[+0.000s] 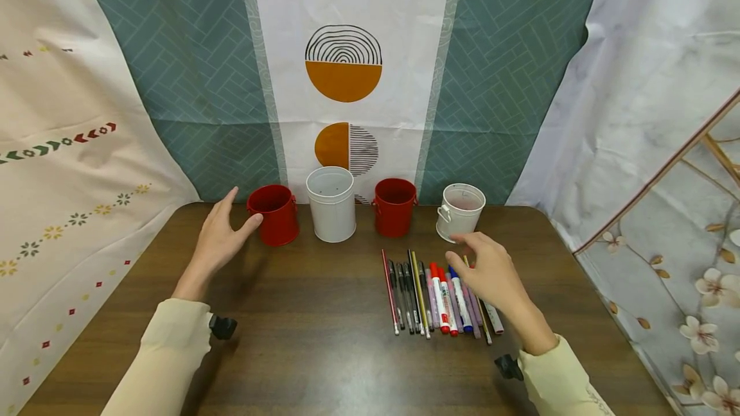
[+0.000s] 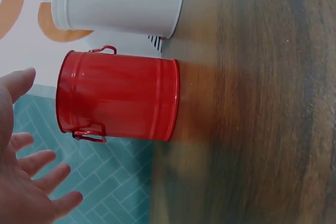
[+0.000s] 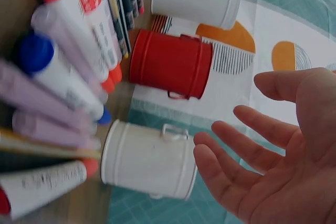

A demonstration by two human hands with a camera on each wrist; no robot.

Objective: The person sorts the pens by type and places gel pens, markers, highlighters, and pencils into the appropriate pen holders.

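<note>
The row of pens and markers [image 1: 439, 297] lies on the desk [image 1: 306, 345], to the left of the right grip [image 1: 491, 271] and partly under it. The right grip is the near one; the left grip [image 1: 222, 236] is well apart from the row, over on the other side. The pens and markers lie side by side, and their long way runs from the person's side toward the far side, where the buckets stand. They lean just a little, with the far ends more to the left. From above, the right thumb sits over the right part of the row, close to the marker with blue ends [image 1: 460, 303].

The right grip holds nothing. Its fingers are a bit bent and spread, with a big gap to the thumb. The small white bucket [image 1: 460, 220] stands just past its fingertips; I cannot tell if they touch.

The left grip is spread wide too, with nothing in it. The left red bucket [image 1: 277, 220] stands upright just beside it, to its right, and the thumb points that way but does not touch. The tall white bucket [image 1: 333, 214] is next along, then the other red bucket [image 1: 395, 214].
</note>
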